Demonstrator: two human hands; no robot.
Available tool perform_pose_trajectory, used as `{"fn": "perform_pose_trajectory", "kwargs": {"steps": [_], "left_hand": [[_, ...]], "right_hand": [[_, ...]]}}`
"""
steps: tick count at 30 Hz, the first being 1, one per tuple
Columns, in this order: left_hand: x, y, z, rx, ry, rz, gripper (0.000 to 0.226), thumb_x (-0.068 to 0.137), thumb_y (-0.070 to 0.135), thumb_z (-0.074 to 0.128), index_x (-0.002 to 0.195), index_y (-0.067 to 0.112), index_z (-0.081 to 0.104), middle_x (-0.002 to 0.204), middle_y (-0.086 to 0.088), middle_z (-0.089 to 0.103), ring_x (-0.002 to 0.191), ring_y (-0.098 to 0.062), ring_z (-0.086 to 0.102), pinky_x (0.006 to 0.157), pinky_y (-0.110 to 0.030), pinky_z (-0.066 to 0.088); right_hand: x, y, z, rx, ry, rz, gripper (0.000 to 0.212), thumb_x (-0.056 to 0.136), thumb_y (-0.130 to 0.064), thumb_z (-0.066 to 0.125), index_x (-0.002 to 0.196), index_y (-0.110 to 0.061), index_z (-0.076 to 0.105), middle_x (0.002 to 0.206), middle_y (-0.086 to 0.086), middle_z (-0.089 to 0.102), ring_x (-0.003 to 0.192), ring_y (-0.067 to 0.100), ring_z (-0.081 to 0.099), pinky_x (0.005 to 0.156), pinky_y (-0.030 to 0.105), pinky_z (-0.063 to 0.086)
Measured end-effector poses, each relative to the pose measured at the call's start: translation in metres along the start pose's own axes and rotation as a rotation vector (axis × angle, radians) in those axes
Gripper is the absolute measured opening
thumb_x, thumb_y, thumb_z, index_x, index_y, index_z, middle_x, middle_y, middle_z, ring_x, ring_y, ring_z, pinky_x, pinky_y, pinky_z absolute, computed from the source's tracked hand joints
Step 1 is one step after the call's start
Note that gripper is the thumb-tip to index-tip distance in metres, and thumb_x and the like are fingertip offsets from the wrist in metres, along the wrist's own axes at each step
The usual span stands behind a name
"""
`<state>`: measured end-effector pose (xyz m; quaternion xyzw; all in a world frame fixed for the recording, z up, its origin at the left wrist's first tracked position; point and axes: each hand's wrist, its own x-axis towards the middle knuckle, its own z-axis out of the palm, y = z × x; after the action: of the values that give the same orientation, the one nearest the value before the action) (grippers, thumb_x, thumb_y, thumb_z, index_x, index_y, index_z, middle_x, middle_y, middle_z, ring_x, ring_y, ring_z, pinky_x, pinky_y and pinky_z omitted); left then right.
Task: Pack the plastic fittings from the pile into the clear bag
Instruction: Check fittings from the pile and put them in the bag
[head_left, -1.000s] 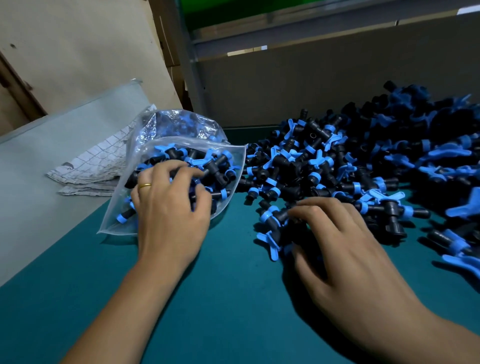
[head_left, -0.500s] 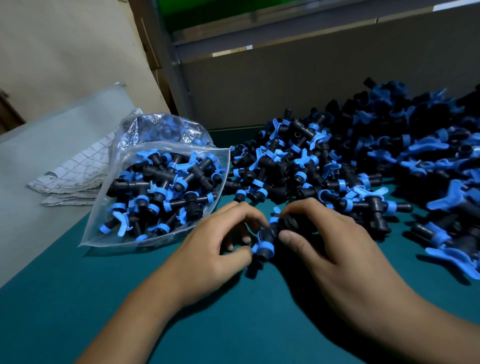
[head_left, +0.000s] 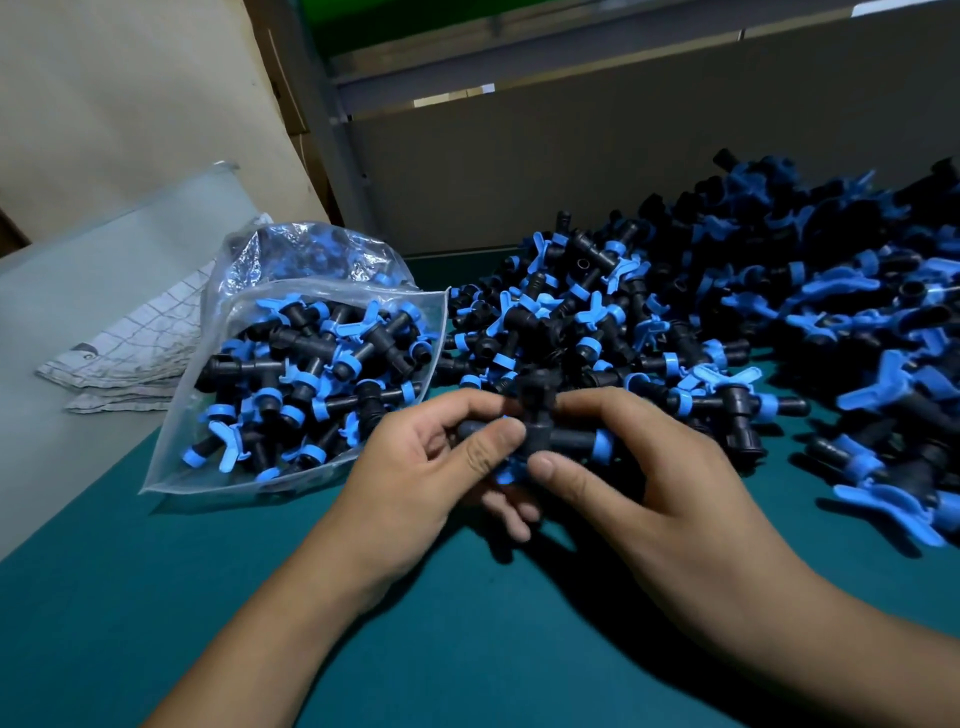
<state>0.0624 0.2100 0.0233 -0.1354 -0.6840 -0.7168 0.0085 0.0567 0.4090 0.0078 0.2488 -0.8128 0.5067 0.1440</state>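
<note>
We hold one black fitting (head_left: 537, 434) between both hands, just above the green table (head_left: 260, 597). Our left hand (head_left: 415, 483) pinches its left stub between thumb and forefinger; our right hand (head_left: 644, 467) curls round the arm with the blue collar, thumb pressed against the body from below.

To do this step well, we judge it best to let the left hand take the piece alone, keeping the pinch on the black barrel and not on the blue wing, which would likely twist. Then the fitting should go stub first into the mouth of the clear bag (head_left: 311, 384), which lies just left of the grip, already well filled; a snagged arm could catch the film.

The pile (head_left: 727, 322) sits right behind the grip and spreads far to the right.

Our fingers cover much of the fitting, so we cannot tell whether more pieces lie under the palms. The pile's far edge is cut off on the right, and its back is too dark to separate.
</note>
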Motion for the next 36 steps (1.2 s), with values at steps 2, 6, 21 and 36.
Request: {"fn": "perform_pose_trajectory", "kwargs": {"steps": [2, 6, 21, 36], "left_hand": [[0.001, 0.002, -0.003, 0.016, 0.037, -0.024, 0.028, 0.095, 0.029, 0.067, 0.097, 0.001, 0.069, 0.070, -0.026, 0.069, 0.053, -0.036, 0.067, 0.047, -0.037, 0.058], [0.002, 0.006, -0.010, 0.061, 0.147, -0.027, 0.023, 0.089, 0.038, 0.068, 0.079, 0.019, 0.075, 0.064, -0.019, 0.068, 0.043, -0.025, 0.060, 0.035, -0.026, 0.045], [0.003, 0.004, -0.018, 0.004, 0.152, 0.049, 0.016, 0.084, 0.026, 0.077, 0.095, 0.014, 0.077, 0.075, -0.008, 0.064, 0.052, -0.015, 0.054, 0.041, -0.021, 0.038], [0.002, 0.031, -0.068, 0.355, 1.012, 0.580, 0.015, 0.092, 0.031, 0.080, 0.086, 0.026, 0.068, 0.073, 0.000, 0.069, 0.056, -0.018, 0.062, 0.051, -0.029, 0.052]], "right_hand": [[0.002, 0.004, 0.000, 0.094, 0.015, 0.042, 0.014, 0.094, -0.043, 0.068, 0.106, -0.035, 0.071, 0.091, -0.016, 0.072, 0.084, 0.001, 0.067, 0.074, 0.019, 0.049], [0.001, 0.007, -0.002, 0.240, 0.059, 0.095, 0.020, 0.097, -0.048, 0.065, 0.100, -0.028, 0.068, 0.066, 0.001, 0.063, 0.058, 0.015, 0.056, 0.055, 0.032, 0.047], [0.001, 0.006, -0.003, 0.306, 0.092, 0.045, 0.006, 0.098, -0.029, 0.073, 0.102, -0.027, 0.068, 0.079, -0.005, 0.065, 0.070, 0.016, 0.061, 0.063, 0.027, 0.054], [-0.004, 0.000, -0.001, 0.078, 0.082, 0.113, 0.019, 0.095, -0.038, 0.064, 0.112, -0.042, 0.056, 0.105, -0.016, 0.070, 0.089, 0.008, 0.070, 0.070, 0.028, 0.053]]}}
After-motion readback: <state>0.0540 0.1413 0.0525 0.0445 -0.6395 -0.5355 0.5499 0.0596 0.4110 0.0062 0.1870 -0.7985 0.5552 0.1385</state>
